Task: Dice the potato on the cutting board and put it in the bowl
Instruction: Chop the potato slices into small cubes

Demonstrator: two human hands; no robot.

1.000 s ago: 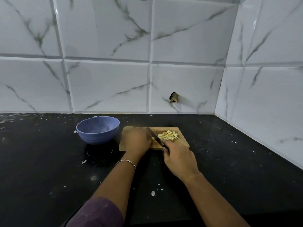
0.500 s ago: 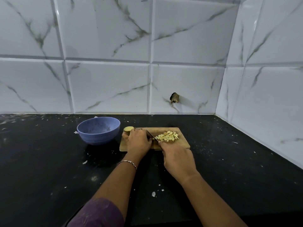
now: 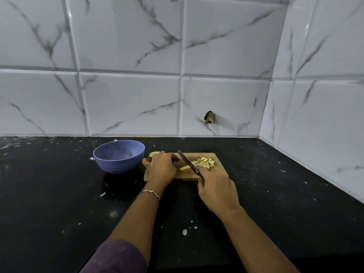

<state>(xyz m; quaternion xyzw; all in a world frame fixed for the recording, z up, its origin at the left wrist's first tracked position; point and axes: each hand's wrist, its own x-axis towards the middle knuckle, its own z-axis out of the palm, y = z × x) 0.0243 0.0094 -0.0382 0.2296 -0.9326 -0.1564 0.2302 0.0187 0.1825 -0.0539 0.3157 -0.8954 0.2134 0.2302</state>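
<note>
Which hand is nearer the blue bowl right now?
Left. The left hand holds the potato just right of the blue bowl; the right hand grips the knife farther right, at the cutting board's front edge.

A fresh potato strip (image 3: 184, 168) now lies beside the knife (image 3: 188, 162)
</note>
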